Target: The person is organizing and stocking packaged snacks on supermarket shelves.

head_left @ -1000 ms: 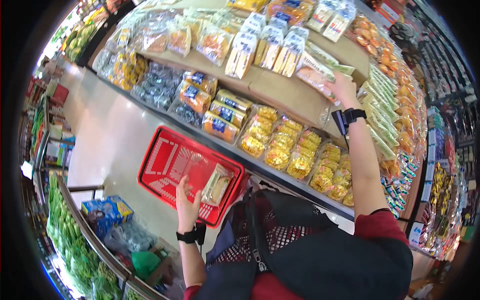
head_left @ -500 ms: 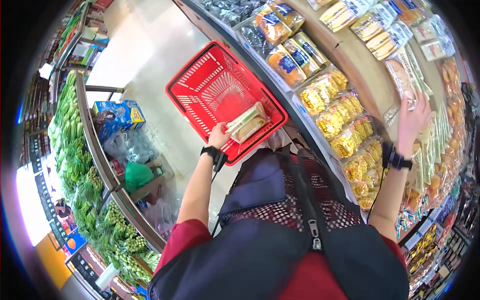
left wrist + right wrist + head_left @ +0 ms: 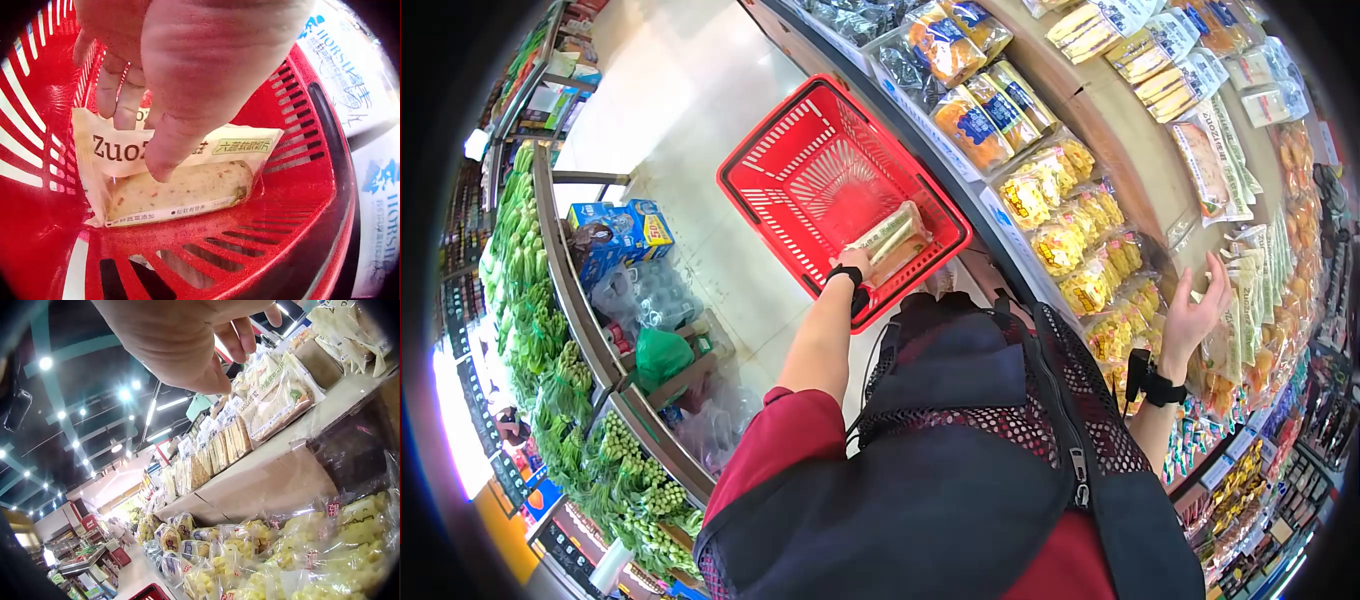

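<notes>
My left hand [image 3: 848, 262] reaches into the red basket [image 3: 745, 180] and pinches a bread packet [image 3: 181, 187] by its pale top edge, thumb in front and fingers behind. The packet has a clear window over a speckled loaf, and it lies against the basket's side. Part of another printed wrapper shows behind it, mostly hidden by the hand. Over the bread display, my right hand [image 3: 1195, 322] holds nothing, its fingers loosely extended. A similar bread packet [image 3: 1200, 165] lies just beyond those fingertips, and a row of upright packets [image 3: 1252, 290] stands to their right.
Bags of yellow snacks [image 3: 1090, 240] and packaged rolls [image 3: 970, 130] line the lower shelf beside the basket. Wrapped sandwiches [image 3: 1180, 85] sit farther up the display. At left are a vegetable stand [image 3: 525, 290], a blue box [image 3: 620, 240] and a green bag [image 3: 662, 355].
My right hand has let go of the packet on the display and drawn back toward me. My left hand, earlier spread above the basket, now pinches the packet inside. The head view has turned.
</notes>
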`<state>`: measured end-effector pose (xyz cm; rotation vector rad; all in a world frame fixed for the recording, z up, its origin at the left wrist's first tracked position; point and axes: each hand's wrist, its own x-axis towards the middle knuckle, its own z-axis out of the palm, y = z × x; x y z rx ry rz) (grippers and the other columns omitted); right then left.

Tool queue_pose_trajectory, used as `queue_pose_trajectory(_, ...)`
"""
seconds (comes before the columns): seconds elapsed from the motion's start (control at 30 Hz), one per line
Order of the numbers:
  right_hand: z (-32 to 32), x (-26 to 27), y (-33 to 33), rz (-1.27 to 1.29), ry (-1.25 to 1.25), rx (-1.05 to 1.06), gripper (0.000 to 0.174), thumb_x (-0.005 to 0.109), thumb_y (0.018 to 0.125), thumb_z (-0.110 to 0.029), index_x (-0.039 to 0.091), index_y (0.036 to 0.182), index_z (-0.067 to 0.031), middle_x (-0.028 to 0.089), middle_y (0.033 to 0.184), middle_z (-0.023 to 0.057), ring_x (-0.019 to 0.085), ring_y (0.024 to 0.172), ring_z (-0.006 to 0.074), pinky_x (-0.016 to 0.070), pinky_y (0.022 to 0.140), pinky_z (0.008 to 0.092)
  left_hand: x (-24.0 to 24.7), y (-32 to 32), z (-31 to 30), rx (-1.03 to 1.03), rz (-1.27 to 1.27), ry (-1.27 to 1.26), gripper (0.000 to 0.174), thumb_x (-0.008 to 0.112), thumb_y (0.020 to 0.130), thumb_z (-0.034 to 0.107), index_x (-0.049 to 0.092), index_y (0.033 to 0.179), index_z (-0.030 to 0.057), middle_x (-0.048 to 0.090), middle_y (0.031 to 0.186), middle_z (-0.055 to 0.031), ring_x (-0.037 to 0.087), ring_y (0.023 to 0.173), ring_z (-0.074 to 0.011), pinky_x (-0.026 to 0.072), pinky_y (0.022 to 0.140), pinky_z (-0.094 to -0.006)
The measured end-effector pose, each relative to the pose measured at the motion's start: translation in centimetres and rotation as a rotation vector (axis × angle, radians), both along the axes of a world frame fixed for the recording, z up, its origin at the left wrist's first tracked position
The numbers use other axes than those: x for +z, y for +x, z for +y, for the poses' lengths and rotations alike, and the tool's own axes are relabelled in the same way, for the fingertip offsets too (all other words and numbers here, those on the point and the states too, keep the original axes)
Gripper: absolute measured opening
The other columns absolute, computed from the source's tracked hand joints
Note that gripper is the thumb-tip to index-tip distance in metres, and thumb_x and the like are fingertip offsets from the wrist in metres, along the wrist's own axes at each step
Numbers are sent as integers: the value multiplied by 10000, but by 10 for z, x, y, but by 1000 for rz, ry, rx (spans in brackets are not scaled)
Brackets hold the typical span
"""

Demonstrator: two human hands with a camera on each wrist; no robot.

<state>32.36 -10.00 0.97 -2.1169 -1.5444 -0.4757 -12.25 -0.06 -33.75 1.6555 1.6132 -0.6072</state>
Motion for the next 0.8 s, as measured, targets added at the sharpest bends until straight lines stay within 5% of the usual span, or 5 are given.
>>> queue_pose_trajectory(0.2,13,-3,-14,16,26,64,333,624,833,-46,569,1161,-55,557,1182,127,481,1121,293,353,967,399,19,3,-2,1,-36,107,371,566,864,340,599,1199,185,570,1224,-129,544,1142,-283,307,997,-605)
queue_pose_trajectory(0.37,34,-4,-32,122,-10,163,301,623,834,-54,583,1133,-60,567,1168,117,495,1109,288,364,963,398,97,-8,-2,157,-489,340,239,503,902,254,515,982,29,621,837,-275,600,838,-449,458,735,-513)
queue_pose_trajectory(0.5,54,-3,-58,231,-2,309,280,623,832,-52,595,1110,-66,570,1168,112,499,1111,279,368,965,391,193,-17,-3,426,-716,266,234,522,937,248,523,960,15,644,780,-161,644,768,-220,480,682,-367)
queue_pose_trajectory(0.57,65,1,-73,218,25,337,286,627,826,-49,596,1109,-70,571,1169,109,501,1110,275,374,960,388,240,-14,-1,634,-1113,19,141,509,965,189,519,957,48,603,856,5,551,789,-48,457,721,-232)
queue_pose_trajectory(0.8,84,28,-117,328,95,616,395,708,758,-126,587,1132,-92,532,1205,108,483,1124,299,368,969,406,321,13,9,514,-1327,-93,133,520,961,198,525,945,66,587,908,25,525,847,-32,435,765,-218)
